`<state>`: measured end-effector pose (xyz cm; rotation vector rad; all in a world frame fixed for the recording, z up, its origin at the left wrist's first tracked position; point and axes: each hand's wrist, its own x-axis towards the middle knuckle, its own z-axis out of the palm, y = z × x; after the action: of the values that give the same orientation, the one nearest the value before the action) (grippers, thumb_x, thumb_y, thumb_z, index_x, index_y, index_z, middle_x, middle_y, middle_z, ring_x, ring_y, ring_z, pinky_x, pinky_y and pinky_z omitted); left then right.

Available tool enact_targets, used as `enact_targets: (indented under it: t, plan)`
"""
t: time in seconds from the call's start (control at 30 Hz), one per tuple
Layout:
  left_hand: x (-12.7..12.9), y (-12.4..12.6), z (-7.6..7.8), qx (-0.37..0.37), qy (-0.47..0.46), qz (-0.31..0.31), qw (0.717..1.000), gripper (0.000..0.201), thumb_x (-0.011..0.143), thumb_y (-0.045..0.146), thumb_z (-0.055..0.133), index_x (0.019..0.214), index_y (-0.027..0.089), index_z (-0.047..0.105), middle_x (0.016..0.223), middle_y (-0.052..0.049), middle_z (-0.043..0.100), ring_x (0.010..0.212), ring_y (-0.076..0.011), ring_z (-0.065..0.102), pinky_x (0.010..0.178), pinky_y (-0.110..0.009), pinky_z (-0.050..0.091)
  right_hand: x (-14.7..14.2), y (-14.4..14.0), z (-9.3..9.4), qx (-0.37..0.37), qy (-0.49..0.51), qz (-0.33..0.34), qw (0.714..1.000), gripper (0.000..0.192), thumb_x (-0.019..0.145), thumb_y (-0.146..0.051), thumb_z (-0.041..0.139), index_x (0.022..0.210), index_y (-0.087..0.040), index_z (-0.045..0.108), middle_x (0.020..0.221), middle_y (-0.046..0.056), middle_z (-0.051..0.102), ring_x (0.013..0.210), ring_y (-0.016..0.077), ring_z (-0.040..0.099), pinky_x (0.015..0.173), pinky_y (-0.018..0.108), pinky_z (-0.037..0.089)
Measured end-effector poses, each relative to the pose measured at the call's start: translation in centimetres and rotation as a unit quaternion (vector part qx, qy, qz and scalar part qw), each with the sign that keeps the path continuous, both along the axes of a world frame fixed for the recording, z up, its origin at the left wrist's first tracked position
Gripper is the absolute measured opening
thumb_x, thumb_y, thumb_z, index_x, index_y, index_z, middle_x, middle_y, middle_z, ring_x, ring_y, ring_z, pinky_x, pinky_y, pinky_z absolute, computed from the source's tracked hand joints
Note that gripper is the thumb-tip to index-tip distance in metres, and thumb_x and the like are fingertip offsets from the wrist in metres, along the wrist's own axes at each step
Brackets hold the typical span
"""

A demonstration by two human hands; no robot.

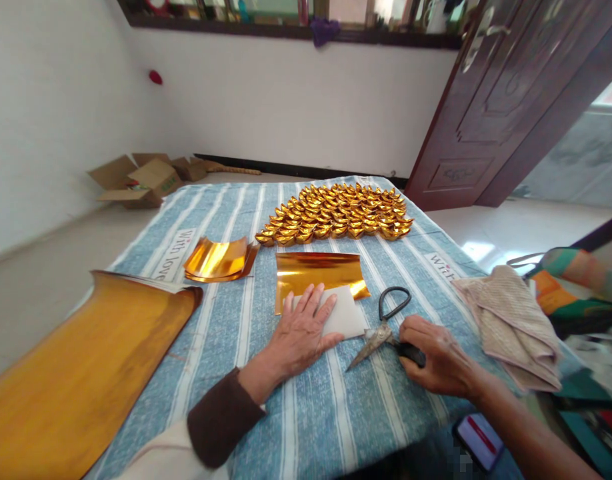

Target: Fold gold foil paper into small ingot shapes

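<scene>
Left hand: the left hand [303,330] was spread out flat, palm down, not clutching anything, just pressing on a white card [349,313].
White card: it sat over the near part of a gold foil sheet [319,268], which had its far side showing, kinda curled at the right corner.
Right hand: the right hand [433,353] had its fingers wrapped round one black handle of the scissors [383,333], so yeah, a proper grasp.
Scissors: they were right beside the card, handles spread apart, the other loop out in the open, and one blade tip angled toward the near left.
Gold stuff: a small stack of cut foil [219,259] was left of the sheet, a big gold sheet [91,373] hung over the table's left side, and a heap of folded gold shapes [336,213] filled the far end.
Table: all that was on a blue striped cloth [219,363], with a beige towel [516,327] at the right edge.
</scene>
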<state>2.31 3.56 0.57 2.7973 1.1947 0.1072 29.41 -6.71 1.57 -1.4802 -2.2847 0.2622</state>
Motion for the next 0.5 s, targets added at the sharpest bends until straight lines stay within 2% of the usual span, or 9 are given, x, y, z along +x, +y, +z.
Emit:
enact_targets:
  t: [0.3,0.5]
  plan:
    - [0.2,0.1,0.0,-0.014,0.022,0.009,1.000,0.070,0.091,0.064,0.037,0.147,0.023,0.032,0.155,-0.015,0.024,0.142,-0.0370,0.018,0.107,-0.065,0.016,-0.3,-0.2,0.4,-0.004,0.008,-0.001,1.000,0.011,0.070,-0.012,0.053,0.075,-0.021,0.051,0.079,0.003,0.055,0.077,0.0184,0.053,0.069,0.031,0.045]
    - [0.1,0.0,0.1,0.007,0.023,0.008,1.000,0.072,0.090,0.064,0.039,0.147,0.020,0.029,0.155,-0.017,0.024,0.141,-0.0362,0.020,0.108,-0.063,0.016,1.7,-0.9,-0.1,0.008,0.012,-0.044,0.999,0.010,0.072,-0.013,0.054,0.079,-0.021,0.055,0.082,0.003,0.057,0.078,0.0179,0.054,0.070,0.031,0.046]
